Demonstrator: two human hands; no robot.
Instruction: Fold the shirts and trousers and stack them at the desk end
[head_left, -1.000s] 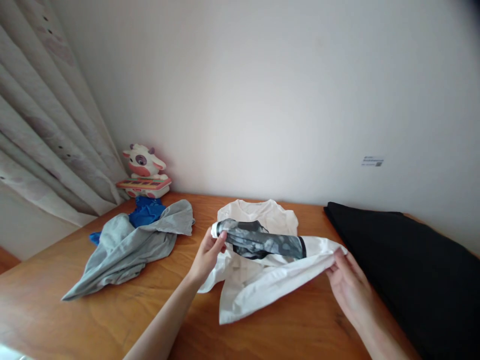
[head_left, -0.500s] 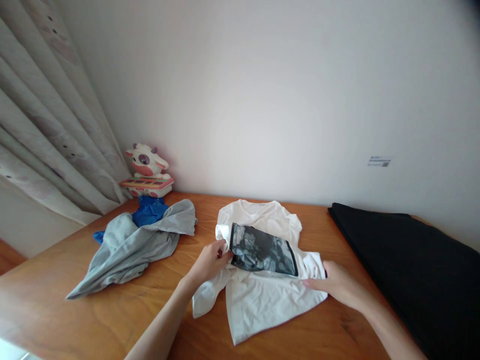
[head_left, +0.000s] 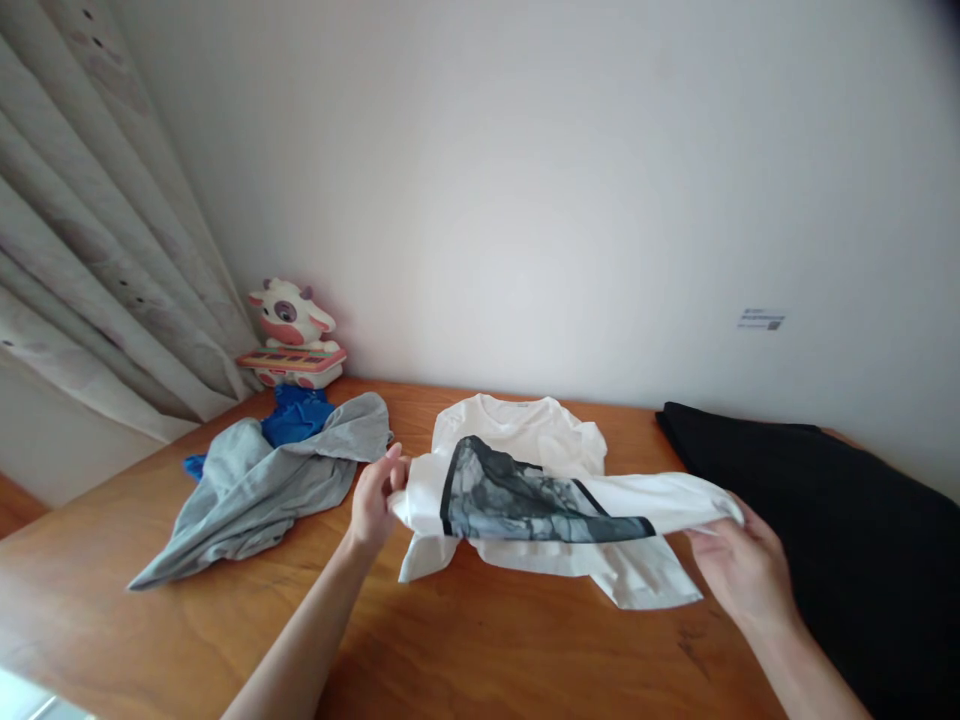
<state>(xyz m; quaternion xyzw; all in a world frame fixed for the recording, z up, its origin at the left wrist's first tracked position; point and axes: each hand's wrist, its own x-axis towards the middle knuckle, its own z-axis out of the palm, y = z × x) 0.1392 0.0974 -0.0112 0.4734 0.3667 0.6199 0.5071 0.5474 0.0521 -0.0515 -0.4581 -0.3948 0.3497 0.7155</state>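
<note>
A white shirt with a dark grey printed panel is partly raised off the wooden table. Its neckline lies flat at the far side, close to the wall. My left hand pinches the shirt's left edge beside the print. At the right, my right hand grips the other edge, and the cloth is drawn out between the two hands. One sleeve and a corner of the shirt hang below the lifted part.
Left of the shirt lies a crumpled grey garment with blue cloth under it. A toy cow with a keyboard stands behind them, near the curtain. Black folded fabric covers the table's right side.
Both hands have moved apart, left hand leftward and right hand rightward. The shirt's lower part has been lifted off the table and stretched between them.
</note>
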